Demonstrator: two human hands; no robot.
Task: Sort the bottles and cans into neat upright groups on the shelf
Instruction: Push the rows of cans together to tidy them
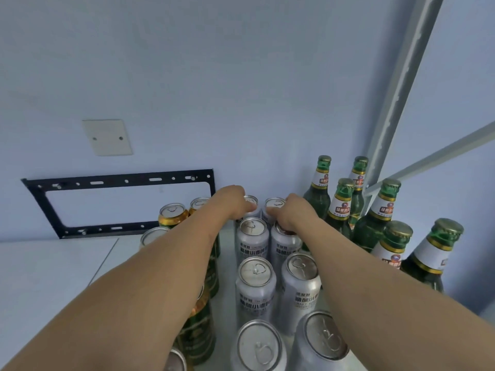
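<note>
Both arms reach to the back edge of the shelf (227, 303), where silver cans stand in a double column running from the front edge to the back. The left hand (232, 202) curls over the rear-left silver can (251, 203); the right hand (290, 214) is clamped on the rear-right silver can (273, 206), thumb laid across its rim. Whether the left fingers fully grip cannot be told. Green-and-gold cans (172, 214) stand upright along the left edge, largely hidden by the left forearm; green glass bottles (338, 210) stand clustered by the back-right corner. Judged step: squaring the rearmost pair. To do it well, slide each can level on its base, pressing the bodies low rather than the rims, until they touch the pair ahead. Keep the right wrist clear of the nearest bottle.
</note>
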